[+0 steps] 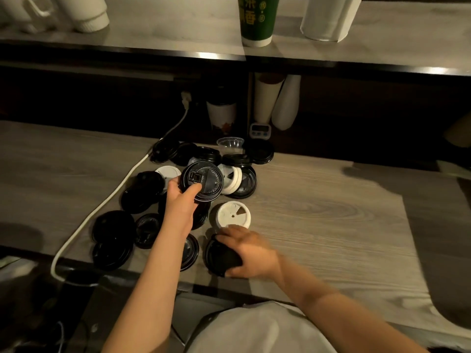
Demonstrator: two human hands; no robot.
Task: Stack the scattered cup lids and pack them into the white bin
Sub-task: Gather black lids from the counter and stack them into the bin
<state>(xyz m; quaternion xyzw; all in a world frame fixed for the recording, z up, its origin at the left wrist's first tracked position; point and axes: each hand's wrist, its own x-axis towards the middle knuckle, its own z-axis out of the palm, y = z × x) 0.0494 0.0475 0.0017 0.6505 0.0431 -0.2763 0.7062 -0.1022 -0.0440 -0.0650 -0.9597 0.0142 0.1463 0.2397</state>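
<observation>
Left hand (181,197) pinches black lid (202,180) above lid pile (142,200); right hand (248,253) grips second black lid (221,256) on counter (331,212), beside white lid (233,214)

A grey wood-grain bench (331,200) fills the middle of a dim, warmly lit room. Behind it a higher shelf (165,26) runs left to right, its metal front edge catching bright glints. On the shelf stand a green cup (257,19) and a white roll (328,16), with white cups (84,14) lying at the far left. The recess below is dark and holds 2 tilted white cup stacks (267,98), a small timer (260,130) and a plug (186,99). Its white cable (102,202) trails across the bench and off the near left edge.
</observation>
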